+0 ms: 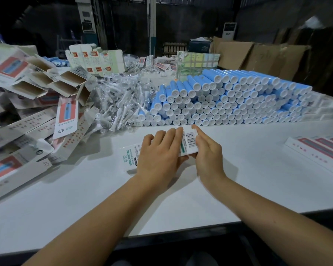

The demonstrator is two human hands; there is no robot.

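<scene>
Left hand (160, 160): bare, knuckles in sharp view.
Right hand (208, 156): bare, edges slightly blurred.
Left forearm (96, 217): uncovered down to the picture's bottom edge.
Right forearm (267, 208): uncovered likewise.

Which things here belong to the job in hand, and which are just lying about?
In hand: white box, held by left hand and right hand.
Lying about, untouched: blue tubes, bagged brush heads, open cartons, closed boxes, cardboard sheets.
</scene>
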